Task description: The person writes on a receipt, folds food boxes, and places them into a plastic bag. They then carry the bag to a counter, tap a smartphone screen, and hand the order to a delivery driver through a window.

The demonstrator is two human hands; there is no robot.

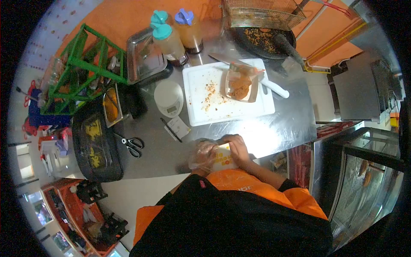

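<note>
Close to my body, at the front edge of the steel table, I hold a white paper packet [224,159] with yellow and orange print. My left hand [204,155], in a clear plastic glove, is closed on the packet's left side. My bare right hand [238,148] grips its right upper edge with curled fingers. Whatever is inside the packet is hidden. Beyond my hands lies a white cutting board [199,112] scattered with brown crumbs. On it are an open paper box [253,91] with brown, crumbly food [239,88] and a knife with a white handle [276,88].
Left of the board are a round white scale [168,97], a pen [172,130] on a paper, and scissors [132,146]. Farther out stand a black tray [112,158], a green rack [81,64] and squeeze bottles [172,46]. A pan [267,40] and wire basket [265,13] sit at the back.
</note>
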